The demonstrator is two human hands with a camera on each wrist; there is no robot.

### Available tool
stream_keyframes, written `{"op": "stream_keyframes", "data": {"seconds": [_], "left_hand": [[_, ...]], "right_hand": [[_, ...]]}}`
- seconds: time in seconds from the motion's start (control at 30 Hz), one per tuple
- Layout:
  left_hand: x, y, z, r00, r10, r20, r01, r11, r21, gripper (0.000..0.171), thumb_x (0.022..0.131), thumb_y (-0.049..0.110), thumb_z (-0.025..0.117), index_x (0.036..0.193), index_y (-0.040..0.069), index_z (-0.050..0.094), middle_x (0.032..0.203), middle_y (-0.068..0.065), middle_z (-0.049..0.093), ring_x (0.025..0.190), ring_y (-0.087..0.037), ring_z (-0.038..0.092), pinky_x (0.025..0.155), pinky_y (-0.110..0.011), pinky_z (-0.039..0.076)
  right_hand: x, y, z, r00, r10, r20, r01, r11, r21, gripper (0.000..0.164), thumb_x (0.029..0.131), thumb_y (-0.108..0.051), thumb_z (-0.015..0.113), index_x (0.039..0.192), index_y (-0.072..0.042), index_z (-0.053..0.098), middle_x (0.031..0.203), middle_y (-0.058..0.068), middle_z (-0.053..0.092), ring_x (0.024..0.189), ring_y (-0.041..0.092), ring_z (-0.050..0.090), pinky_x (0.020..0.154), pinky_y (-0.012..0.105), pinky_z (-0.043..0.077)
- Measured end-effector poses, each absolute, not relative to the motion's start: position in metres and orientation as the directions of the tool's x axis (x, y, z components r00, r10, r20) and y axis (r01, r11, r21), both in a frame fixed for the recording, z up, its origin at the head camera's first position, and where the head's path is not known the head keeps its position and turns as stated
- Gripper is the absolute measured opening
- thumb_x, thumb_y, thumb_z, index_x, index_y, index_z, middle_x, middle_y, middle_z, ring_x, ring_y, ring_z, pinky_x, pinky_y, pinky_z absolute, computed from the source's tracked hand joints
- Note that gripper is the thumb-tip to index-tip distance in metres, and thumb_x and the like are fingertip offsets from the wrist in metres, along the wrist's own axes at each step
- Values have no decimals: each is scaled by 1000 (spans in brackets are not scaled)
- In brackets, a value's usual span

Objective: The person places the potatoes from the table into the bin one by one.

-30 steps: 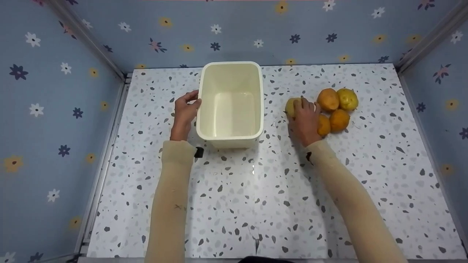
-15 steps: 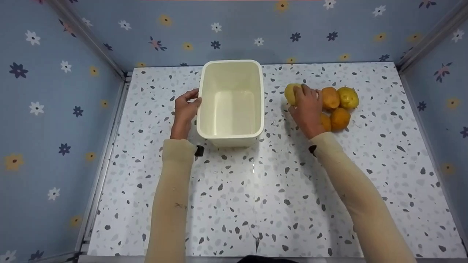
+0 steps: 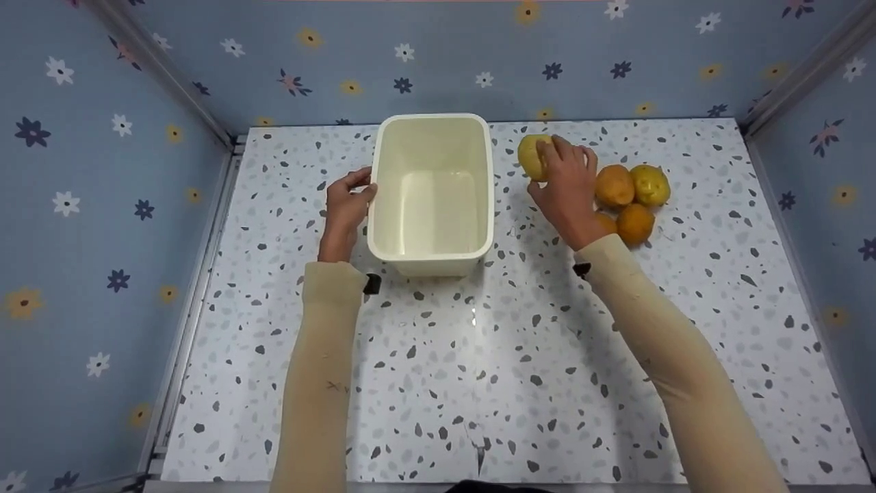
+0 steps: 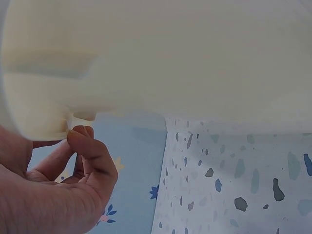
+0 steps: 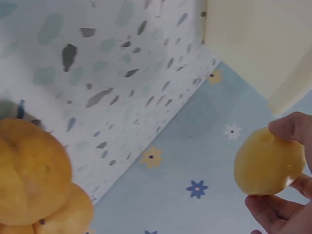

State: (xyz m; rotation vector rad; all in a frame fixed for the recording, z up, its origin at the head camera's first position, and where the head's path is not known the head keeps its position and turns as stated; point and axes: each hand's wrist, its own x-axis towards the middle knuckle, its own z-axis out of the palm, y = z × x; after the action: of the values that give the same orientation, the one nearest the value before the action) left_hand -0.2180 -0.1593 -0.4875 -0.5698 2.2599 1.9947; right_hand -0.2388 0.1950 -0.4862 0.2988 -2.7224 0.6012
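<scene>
Right hand (image 3: 567, 192): grasping 1 yellow fruit (image 3: 530, 156), thumb on one side, fingertips on the other. Fruit sits to the right of the bin, outside it, near the back edge of the table (image 3: 438, 370). Right wrist view shows it in the fingers against the patterned wall (image 3: 438, 58), just beside a corner of the bin.

Left hand (image 3: 345, 209): gripping the cream bin (image 3: 441, 257) at its left rim, fingers curled, tips on the edge in the left wrist view. Bin upright, open at the top, rounded corners, its far end near the back wall.

Close to the right hand, a cluster of 4 more fruits on the table. Back row: 1 orange fruit (image 3: 614, 185) on the left, touching 1 yellow-green fruit (image 3: 651, 186) on the right. Front row: 1 darker orange fruit (image 3: 635, 224), and to its left a partly hidden fruit (image 3: 606, 221), orange, mostly behind the right hand and wrist.

Table white with grey flecks. Wall blue, with white, yellow and dark flowers. Beige sleeves on 2 arms: left sleeve (image 3: 318, 376), right sleeve (image 3: 660, 349). Small black piece (image 3: 371, 283) at the left cuff; another black piece (image 3: 582, 269) at the right.
</scene>
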Motion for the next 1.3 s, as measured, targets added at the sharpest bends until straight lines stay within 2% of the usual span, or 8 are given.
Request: {"op": "stream_keyframes", "data": {"seconds": [0.2, 0.33, 0.43, 0.63, 1.0, 1.3], "left_hand": [[-219, -162, -488, -935, -204, -290, -310, 73, 948, 40, 105, 7, 61, 145, 3, 63, 128, -11, 58, 112, -27, 64, 89, -32, 59], [-218, -162, -490, -943, -199, -268, -291, 92, 952, 40, 106, 8, 61, 146, 1, 62, 128, -12, 58, 103, -21, 64, 85, -30, 59], [-218, -160, -489, -940, -206, -271, -296, 100, 950, 41, 105, 9, 61, 146, 2, 62, 131, -13, 58, 102, -17, 63, 86, -30, 58], [-218, -159, -487, -935, -216, -282, -310, 110, 944, 41, 105, 9, 62, 146, 3, 62, 134, -13, 58, 109, -19, 60, 90, -30, 57], [-218, -160, -488, -935, -221, -276, -306, 119, 944, 41, 105, 8, 62, 145, 4, 63, 135, -15, 60, 109, -19, 62, 92, -29, 57], [-216, -162, -490, -949, -199, -247, -268, 87, 960, 42, 105, 6, 61, 146, 0, 61, 133, -17, 58, 102, -18, 61, 87, -29, 56]], "right_hand": [[-238, 180, -473, -893, -156, 421, -324, 873, -364, 52, 92, -12, 78, 141, -4, 61, 151, 20, 56, 132, 42, 53, 119, 56, 30], [-237, 169, -467, -885, -173, 433, -343, 870, -354, 52, 92, -12, 78, 141, -5, 62, 149, 19, 57, 132, 41, 53, 118, 55, 31], [-237, 162, -462, -888, -178, 424, -344, 870, -354, 53, 93, -14, 79, 143, -7, 61, 150, 17, 57, 134, 39, 53, 120, 53, 30], [-236, 147, -455, -898, -198, 393, -348, 867, -358, 52, 96, -18, 78, 144, -10, 60, 151, 15, 56, 135, 37, 51, 123, 51, 28], [-236, 121, -447, -880, -261, 397, -405, 850, -337, 53, 93, -14, 78, 144, -9, 61, 149, 16, 57, 134, 37, 53, 121, 52, 30], [-236, 100, -440, -879, -307, 365, -425, 852, -305, 56, 90, -12, 80, 143, -7, 62, 148, 17, 57, 136, 36, 53, 119, 52, 32]]}}
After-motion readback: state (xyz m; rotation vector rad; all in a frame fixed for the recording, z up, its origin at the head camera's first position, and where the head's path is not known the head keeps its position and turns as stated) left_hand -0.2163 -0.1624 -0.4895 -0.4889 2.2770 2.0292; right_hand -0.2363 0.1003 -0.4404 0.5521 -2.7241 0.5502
